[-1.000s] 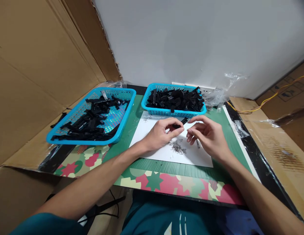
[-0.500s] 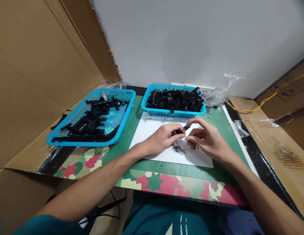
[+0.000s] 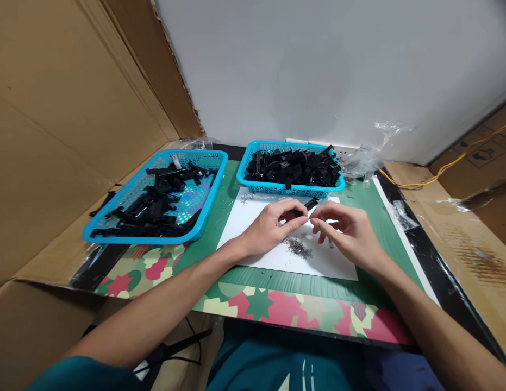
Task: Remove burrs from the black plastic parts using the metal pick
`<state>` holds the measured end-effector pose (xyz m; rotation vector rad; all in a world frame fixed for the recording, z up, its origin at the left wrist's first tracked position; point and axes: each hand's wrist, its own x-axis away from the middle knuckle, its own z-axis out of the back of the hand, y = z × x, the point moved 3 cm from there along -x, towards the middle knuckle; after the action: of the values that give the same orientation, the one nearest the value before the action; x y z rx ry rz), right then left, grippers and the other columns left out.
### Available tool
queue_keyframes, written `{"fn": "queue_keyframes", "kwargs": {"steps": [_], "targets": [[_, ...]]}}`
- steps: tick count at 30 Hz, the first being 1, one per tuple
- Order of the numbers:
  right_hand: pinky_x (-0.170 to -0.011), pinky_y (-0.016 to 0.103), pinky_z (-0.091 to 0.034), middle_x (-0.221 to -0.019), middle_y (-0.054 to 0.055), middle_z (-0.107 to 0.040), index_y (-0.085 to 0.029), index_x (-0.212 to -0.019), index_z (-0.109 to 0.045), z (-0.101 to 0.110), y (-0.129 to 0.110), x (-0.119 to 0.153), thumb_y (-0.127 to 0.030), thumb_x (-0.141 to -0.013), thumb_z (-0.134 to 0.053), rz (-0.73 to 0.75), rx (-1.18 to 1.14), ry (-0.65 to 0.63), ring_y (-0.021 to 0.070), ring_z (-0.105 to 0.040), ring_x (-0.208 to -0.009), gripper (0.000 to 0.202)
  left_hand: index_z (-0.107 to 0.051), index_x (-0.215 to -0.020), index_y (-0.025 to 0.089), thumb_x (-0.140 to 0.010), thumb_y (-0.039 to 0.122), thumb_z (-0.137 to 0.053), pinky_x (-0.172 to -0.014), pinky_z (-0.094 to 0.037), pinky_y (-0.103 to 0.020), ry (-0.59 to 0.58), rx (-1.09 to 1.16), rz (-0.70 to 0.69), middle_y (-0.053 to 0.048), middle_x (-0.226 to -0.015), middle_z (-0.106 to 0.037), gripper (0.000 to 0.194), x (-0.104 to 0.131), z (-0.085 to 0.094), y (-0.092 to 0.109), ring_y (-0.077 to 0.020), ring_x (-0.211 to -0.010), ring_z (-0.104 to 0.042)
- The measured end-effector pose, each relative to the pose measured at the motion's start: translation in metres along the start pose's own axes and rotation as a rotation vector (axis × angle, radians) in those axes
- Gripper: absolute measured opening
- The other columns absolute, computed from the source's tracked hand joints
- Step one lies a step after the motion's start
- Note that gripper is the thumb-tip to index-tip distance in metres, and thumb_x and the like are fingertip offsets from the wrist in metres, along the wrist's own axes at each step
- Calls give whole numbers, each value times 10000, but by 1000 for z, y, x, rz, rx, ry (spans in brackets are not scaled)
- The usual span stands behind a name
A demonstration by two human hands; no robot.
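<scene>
Between the thumb and fingers of my left hand (image 3: 273,227) is a black plastic part (image 3: 312,203), its far end poking out to the upper right. My right hand (image 3: 345,231) is close against it, thumb and forefinger pinched at the near end of the part. Whatever sits in that pinch is too small to make out. Below both hands a pile of small metal pieces (image 3: 298,248) lies on a white sheet (image 3: 261,259). A few more small metal pieces (image 3: 247,197) are scattered at the sheet's upper left.
A blue basket (image 3: 200,224) with black parts stands at the left. Another blue basket (image 3: 291,190), heaped with black parts, is behind the sheet. Clear plastic bags (image 3: 361,161) lie at the back right, near a yellow cable (image 3: 442,171). Cardboard (image 3: 44,136) walls the left side.
My right hand's thumb and forefinger have come together at the black part; before, they were apart. The part's outer end now tilts more upward. The view has shifted slightly.
</scene>
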<state>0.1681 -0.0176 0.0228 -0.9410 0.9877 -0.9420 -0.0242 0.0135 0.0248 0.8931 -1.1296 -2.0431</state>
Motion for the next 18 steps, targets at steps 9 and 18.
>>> {"fn": "queue_keyframes", "kwargs": {"steps": [9, 18], "targets": [[-546, 311, -593, -787, 39, -722, -216, -887, -760, 4, -6, 6, -323, -933, -739, 136, 184, 181, 164, -665, -621, 118, -711, -1161, 205, -1087, 349, -516, -841, -482, -305, 17, -54, -63, -54, -1053, -694, 254, 2, 2, -2, -172, -928, -623], [-598, 345, -592, -789, 40, -764, -263, -843, -753, 1, -16, 11, -207, -905, -705, 412, 489, 280, 192, -697, -653, 96, -593, -1159, 223, -959, 234, -727, -766, -506, -277, 176, -75, -166, -26, -1012, -689, 241, 4, 1, -8, -159, -898, -675]]}}
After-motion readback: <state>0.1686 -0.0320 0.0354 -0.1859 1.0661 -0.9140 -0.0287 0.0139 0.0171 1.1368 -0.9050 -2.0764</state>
